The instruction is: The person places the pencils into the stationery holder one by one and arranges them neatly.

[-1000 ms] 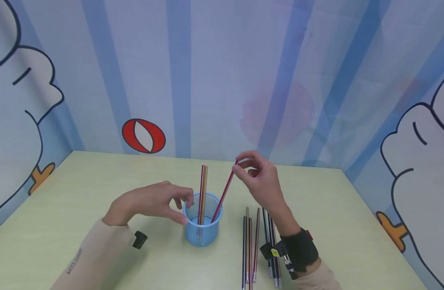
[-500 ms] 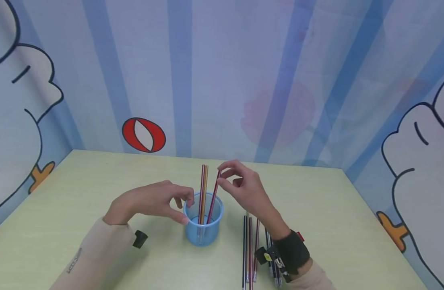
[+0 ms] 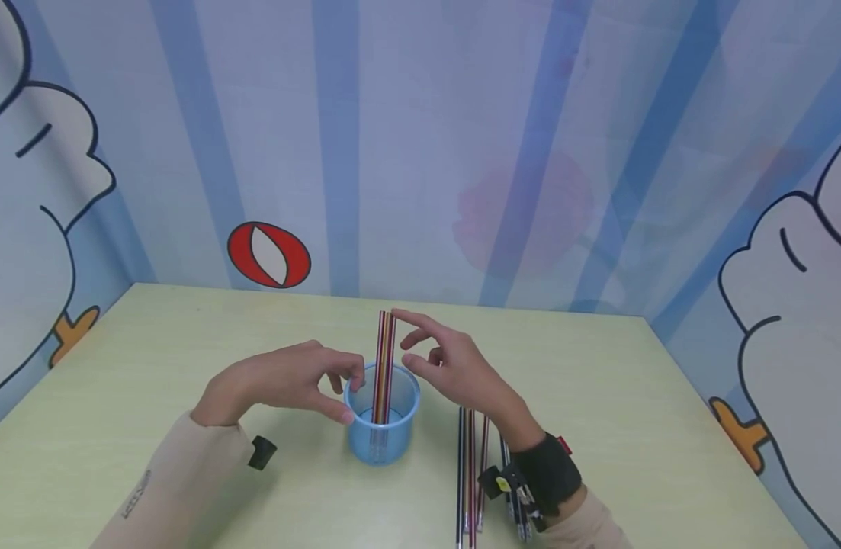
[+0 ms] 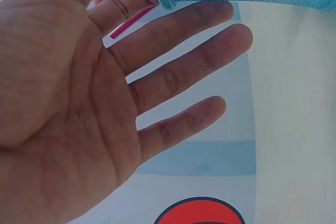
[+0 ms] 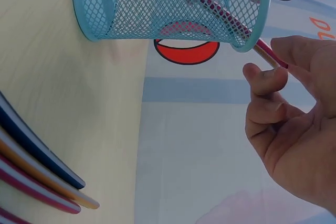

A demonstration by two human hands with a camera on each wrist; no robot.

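Note:
A blue mesh pencil cup [image 3: 380, 444] stands upright on the table, with several striped pencils [image 3: 383, 366] leaning together inside it. My left hand [image 3: 290, 377] holds the cup's rim at its left side, index finger hooked over and thumb outside. In the left wrist view, the other fingers [image 4: 178, 77] of that hand stretch out straight. Right of the cup, my right hand [image 3: 461, 364] reaches with its index finger to the pencils' top ends, while its thumb stands apart from them. In the right wrist view, a red pencil [image 5: 273, 56] sticks out past the cup's rim beside the fingertips.
More striped pencils [image 3: 471, 480] lie on the pale yellow table [image 3: 296, 496] to the right of the cup, some partly hidden under the right wrist. A printed cloth backdrop [image 3: 420, 152] rises behind the table's far edge and along both sides.
My right hand has moved left, bringing a red pencil from the cup's right side to the others, then its thumb has come off it. My left hand stays at the rim.

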